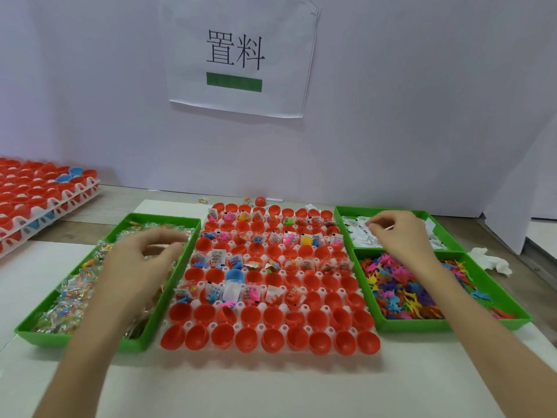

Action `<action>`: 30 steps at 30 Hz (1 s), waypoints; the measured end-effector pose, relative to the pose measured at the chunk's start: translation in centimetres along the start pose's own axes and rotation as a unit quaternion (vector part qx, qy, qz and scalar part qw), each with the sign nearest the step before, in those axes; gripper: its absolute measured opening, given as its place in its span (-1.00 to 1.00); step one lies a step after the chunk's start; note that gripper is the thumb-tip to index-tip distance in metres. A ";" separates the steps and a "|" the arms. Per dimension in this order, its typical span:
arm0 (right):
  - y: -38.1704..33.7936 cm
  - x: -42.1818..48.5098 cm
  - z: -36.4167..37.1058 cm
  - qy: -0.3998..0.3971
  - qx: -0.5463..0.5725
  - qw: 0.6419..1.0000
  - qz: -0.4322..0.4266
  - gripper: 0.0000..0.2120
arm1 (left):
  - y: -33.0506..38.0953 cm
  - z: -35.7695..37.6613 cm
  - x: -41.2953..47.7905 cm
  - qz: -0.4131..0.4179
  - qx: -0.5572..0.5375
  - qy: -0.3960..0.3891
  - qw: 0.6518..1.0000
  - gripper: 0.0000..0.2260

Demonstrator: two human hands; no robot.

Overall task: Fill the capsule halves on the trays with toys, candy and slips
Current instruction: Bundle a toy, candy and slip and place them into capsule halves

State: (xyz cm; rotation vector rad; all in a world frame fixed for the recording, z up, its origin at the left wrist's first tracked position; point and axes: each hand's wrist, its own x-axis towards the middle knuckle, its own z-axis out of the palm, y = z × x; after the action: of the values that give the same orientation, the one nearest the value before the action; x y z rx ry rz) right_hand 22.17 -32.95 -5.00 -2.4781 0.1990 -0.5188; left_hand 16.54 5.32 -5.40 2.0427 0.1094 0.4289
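Observation:
A white tray (pixel 327 292) in the middle holds rows of red capsule halves (pixel 272 339). The far rows alternate between empty halves and halves holding toys, candy and slips; the two nearest rows are empty. My left hand (pixel 144 254) hovers blurred over the green candy tray (pixel 39 334), fingers and thumb bent toward each other; whether they hold a packet is unclear. My right hand (pixel 398 233) is over the green slip tray (pixel 342 211), fingertips pinching at the white slips (pixel 361 233). The toy tray (pixel 388 325) holds several small colourful toys (pixel 401 294).
Stacked white trays of red and blue capsule halves (pixel 39 194) stand at the far left. A closed red capsule (pixel 260 201) and loose candy lie behind the middle tray. A crumpled tissue (pixel 494 260) lies to the right. A paper sign (pixel 238 52) hangs on the back wall.

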 end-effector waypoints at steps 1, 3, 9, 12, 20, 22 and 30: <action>1.4 1.2 -0.1 0.000 -0.040 0.999 0.023 -0.87 | -0.7 -0.7 0.7 -0.015 0.039 -0.001 0.999 -0.87; 3.7 2.8 -0.1 -0.044 -0.126 0.989 0.065 -0.83 | -2.5 -2.0 1.7 -0.049 0.106 -0.017 0.993 -0.87; 5.8 4.3 0.7 -0.086 -0.150 0.981 0.093 -0.83 | -4.6 -1.9 2.3 -0.034 0.190 -0.002 0.981 -0.84; 6.3 4.2 1.1 -0.044 -0.118 0.988 0.085 -0.91 | -4.6 -1.4 2.3 -0.024 0.192 0.026 0.981 -0.84; 7.3 3.3 1.3 0.042 -0.053 0.997 0.044 -0.87 | -4.6 -1.1 2.0 -0.001 0.203 0.033 0.979 -0.88; 6.9 2.7 0.7 0.058 -0.030 0.997 0.035 -0.85 | -4.8 -1.2 2.2 -0.021 0.200 0.041 0.979 -0.83; 2.6 -5.6 -1.4 0.083 0.193 0.978 0.022 -0.96 | -5.4 -1.2 2.3 -0.026 0.192 0.072 0.978 -0.93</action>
State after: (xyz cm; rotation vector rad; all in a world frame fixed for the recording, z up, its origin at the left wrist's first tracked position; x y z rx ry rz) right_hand 16.43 -34.42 -7.23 -2.0511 0.1981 -0.6762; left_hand 18.80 9.51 -8.97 2.3786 0.3576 0.5554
